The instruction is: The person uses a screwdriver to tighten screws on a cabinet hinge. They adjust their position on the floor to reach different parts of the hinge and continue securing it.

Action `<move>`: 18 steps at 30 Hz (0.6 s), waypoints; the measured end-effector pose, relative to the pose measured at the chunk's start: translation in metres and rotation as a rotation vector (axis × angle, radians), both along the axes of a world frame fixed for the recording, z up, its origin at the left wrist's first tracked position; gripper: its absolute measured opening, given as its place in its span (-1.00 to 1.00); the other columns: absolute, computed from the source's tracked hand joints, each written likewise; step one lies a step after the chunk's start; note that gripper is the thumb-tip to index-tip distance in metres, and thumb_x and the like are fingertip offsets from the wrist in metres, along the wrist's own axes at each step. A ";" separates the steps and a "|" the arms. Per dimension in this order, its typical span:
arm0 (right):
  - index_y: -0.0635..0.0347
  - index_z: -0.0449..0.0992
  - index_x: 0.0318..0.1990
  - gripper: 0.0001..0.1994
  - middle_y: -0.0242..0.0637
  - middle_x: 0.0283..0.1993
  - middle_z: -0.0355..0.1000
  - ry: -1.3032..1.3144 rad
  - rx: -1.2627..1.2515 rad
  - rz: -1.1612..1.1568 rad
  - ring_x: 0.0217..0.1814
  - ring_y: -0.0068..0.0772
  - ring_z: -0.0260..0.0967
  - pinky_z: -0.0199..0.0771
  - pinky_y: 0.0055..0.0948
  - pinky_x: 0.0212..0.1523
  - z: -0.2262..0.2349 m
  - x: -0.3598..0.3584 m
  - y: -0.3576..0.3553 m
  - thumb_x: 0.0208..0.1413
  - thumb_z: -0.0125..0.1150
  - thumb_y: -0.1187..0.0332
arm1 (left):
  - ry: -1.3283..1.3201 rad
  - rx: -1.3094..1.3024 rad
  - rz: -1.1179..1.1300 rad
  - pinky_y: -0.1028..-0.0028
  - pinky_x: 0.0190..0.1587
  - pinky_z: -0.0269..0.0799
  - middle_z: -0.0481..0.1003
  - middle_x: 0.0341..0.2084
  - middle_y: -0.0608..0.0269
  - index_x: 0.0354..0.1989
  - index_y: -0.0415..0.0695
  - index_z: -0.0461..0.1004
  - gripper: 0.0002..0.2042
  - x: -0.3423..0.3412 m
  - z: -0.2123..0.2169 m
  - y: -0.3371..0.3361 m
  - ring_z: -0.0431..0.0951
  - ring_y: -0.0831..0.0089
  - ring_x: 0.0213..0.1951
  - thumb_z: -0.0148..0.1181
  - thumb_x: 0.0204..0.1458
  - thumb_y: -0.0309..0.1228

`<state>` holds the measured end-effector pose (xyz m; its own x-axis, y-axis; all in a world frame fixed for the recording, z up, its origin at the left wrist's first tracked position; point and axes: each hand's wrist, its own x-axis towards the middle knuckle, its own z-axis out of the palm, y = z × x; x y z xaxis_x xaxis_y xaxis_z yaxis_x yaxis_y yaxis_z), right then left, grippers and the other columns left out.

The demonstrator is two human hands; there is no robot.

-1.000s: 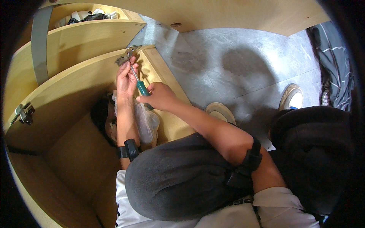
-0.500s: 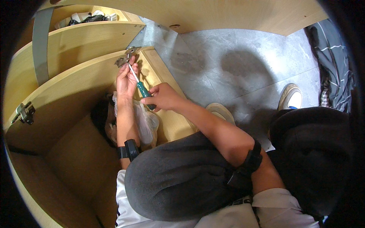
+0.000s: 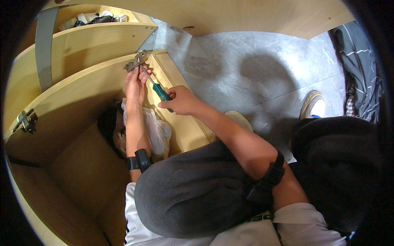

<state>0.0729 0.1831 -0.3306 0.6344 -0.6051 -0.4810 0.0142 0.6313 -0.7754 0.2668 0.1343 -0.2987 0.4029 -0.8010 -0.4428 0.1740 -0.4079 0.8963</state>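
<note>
A metal cabinet hinge [image 3: 132,64] sits at the far corner of an open wooden cabinet [image 3: 78,88]. My left hand [image 3: 134,85] reaches up to this hinge from the near side, its fingers closed around the lower part. In my right hand [image 3: 181,101] is a screwdriver [image 3: 161,92] with a green handle and a thin metal shaft. The shaft slants up and left, its tip at or close to the hinge, beside my left fingertips. Exactly where the tip rests is too small to make out.
Another hinge [image 3: 27,121] is fixed on the cabinet's left edge. Plastic bags [image 3: 158,131] lie inside, by my left forearm. A wooden panel [image 3: 246,16] spans the far side above the grey tiled floor [image 3: 230,69]. Dark patterned cloth [image 3: 359,69] hangs at the right.
My right hand and the screwdriver have shifted a little up and to the right, and the shaft leans more. My left fingers have moved slightly at the hinge.
</note>
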 end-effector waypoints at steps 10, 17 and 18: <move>0.35 0.50 -0.11 -0.54 -0.07 -0.38 0.49 0.022 0.157 0.088 -0.46 -0.26 0.48 0.42 -0.36 -0.40 0.017 -0.021 -0.014 -0.12 0.36 0.19 | -0.458 -0.024 0.025 0.54 -0.55 0.44 0.49 -0.63 0.16 -0.44 -0.32 0.45 -0.82 -0.001 -0.013 -0.005 0.51 0.45 -0.61 0.11 0.13 -0.45; 0.43 0.44 -0.06 -0.58 -0.18 -0.58 0.42 -0.046 0.117 0.079 -0.67 -0.39 0.35 0.34 -0.40 -0.59 0.021 -0.025 -0.012 -0.01 0.26 0.27 | -0.971 -0.070 0.084 0.54 -0.59 0.34 0.43 -0.73 0.28 -0.58 -0.28 0.44 -0.77 -0.021 -0.007 -0.001 0.43 0.54 -0.67 0.17 0.07 -0.41; 0.43 0.44 -0.06 -0.59 -0.16 -0.56 0.42 -0.061 0.081 0.066 -0.67 -0.38 0.36 0.35 -0.39 -0.57 0.020 -0.024 -0.012 0.00 0.25 0.28 | -1.033 -0.054 0.066 0.53 -0.59 0.33 0.43 -0.73 0.29 -0.58 -0.28 0.44 -0.77 -0.023 -0.006 -0.001 0.42 0.55 -0.67 0.17 0.06 -0.41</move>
<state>0.0492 0.1710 -0.3105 0.7008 -0.5218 -0.4865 0.0159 0.6932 -0.7206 0.2443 0.1330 -0.3049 0.6099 -0.7719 0.1797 -0.6692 -0.3801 0.6385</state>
